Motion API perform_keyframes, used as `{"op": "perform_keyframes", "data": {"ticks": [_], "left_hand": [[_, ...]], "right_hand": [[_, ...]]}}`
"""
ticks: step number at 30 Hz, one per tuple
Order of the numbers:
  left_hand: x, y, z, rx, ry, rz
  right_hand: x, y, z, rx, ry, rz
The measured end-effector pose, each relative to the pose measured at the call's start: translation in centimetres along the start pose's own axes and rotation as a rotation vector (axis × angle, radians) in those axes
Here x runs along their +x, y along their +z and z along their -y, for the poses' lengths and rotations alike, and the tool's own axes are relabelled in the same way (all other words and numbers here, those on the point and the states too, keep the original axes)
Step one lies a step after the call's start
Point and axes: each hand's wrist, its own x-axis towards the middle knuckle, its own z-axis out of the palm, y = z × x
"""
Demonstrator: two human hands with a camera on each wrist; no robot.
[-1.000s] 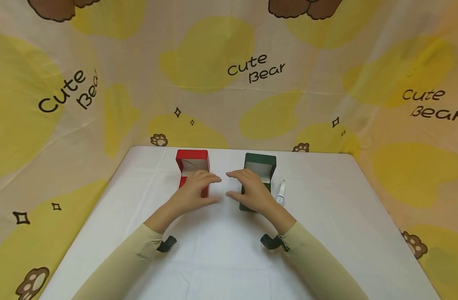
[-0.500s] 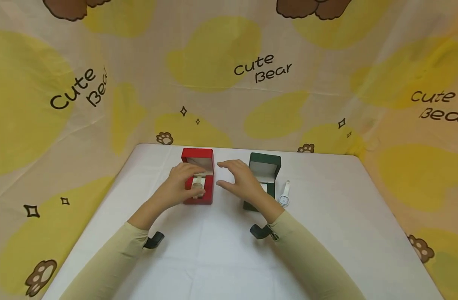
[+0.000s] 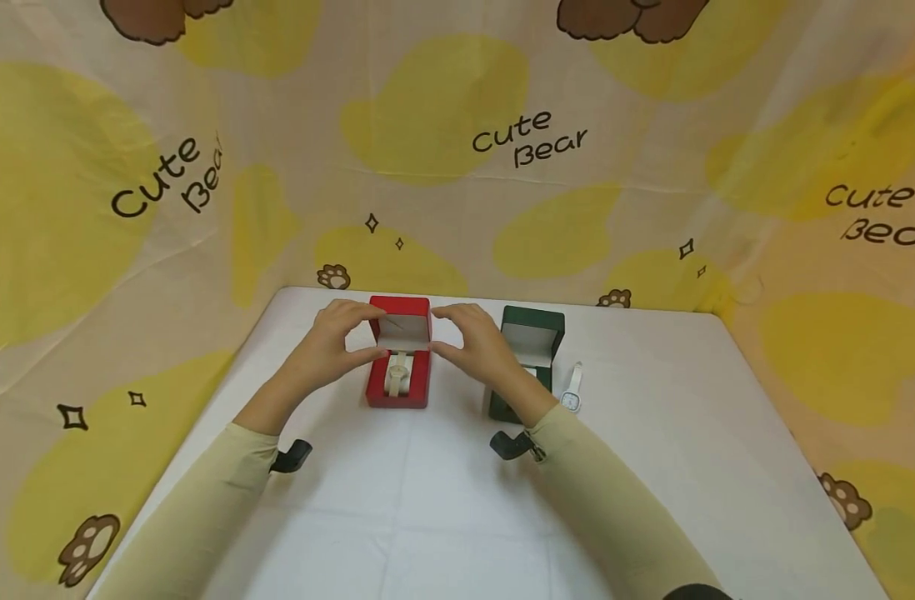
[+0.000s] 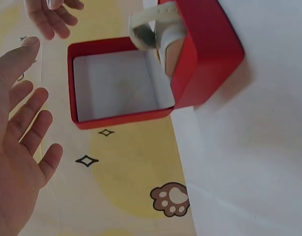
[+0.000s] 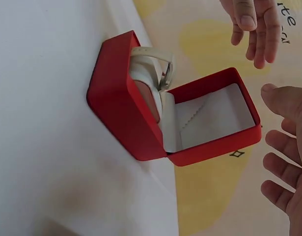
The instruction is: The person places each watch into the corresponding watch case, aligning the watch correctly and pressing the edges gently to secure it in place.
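A red watch box [image 3: 377, 392] stands on the white table with its lid raised, and a cream-strapped watch [image 3: 397, 377] sits on a cushion inside it. To the left of the raised lid is my left hand [image 3: 324, 343], thumb and fingers spread apart and nothing between them. My right hand [image 3: 478, 343] mirrors it on the lid's other side, fingertips close by the lid's right edge. The left wrist view shows the pale inside of the red lid [image 4: 116, 83] beyond the spread fingers. From the right wrist, the same red lid [image 5: 214, 152] appears near the fingertips.
Right of the red box, a dark green watch box [image 3: 534, 318] stands with its lid up, its base partly hidden behind my right forearm. A white watch [image 3: 572, 392] lies beside it on the table [image 3: 457, 517]. Patterned cloth walls enclose the table's back and sides.
My left hand has moved left and away from in front of the red box, uncovering the watch. My right hand has shifted left from the green box towards the red lid. The view has turned slightly.
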Motion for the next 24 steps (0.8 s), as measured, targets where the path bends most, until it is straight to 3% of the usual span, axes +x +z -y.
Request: {"op": "perform_keyframes", "data": {"ticks": [6, 15, 24], "left_hand": [[0.9, -1.1, 1.5, 0.002, -0.054, -0.003], [2.2, -1.5, 3.6, -0.026, -0.199, 0.052], [3.5, -1.2, 5.3, -0.034, -0.221, 0.088]], "right_hand": [[1.2, 0.1, -0.2, 0.005, -0.004, -0.027], [2.9, 0.2, -0.3, -0.001, 0.062, 0.001], [3.9, 0.5, -0.8, -0.029, 0.075, 0.014]]}}
